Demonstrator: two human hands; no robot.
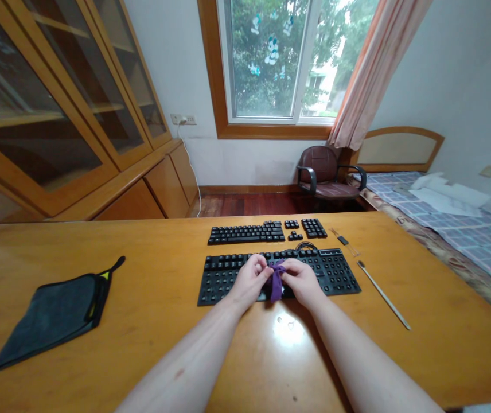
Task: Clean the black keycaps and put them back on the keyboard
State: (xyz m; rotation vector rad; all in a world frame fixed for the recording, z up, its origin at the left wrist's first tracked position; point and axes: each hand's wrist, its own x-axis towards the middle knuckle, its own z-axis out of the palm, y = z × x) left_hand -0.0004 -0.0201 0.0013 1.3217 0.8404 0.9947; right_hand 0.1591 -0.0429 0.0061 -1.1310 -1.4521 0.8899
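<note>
A small purple cloth (276, 285) is pinched between my two hands, one end hanging down. My left hand (250, 278) grips its left side with thumb and fingers together. On the other side my right hand (303, 281) pinches it too; anything wrapped inside is hidden. Both hands are over the black keyboard base (222, 281), whose keycaps are mostly off, with a row of keys still along the upper left. Behind it the removed black keycaps (245, 232) lie grouped in keyboard order, including a number-pad block (313, 228).
A folded dark grey cloth (56, 310) lies on the wooden table (151, 344) at left. Right of the keyboard are a long thin brush (384, 295) and a keycap puller with wire loops (342, 240). A coiled black cable (306, 246) sits behind the keyboard. Water drops dot the front.
</note>
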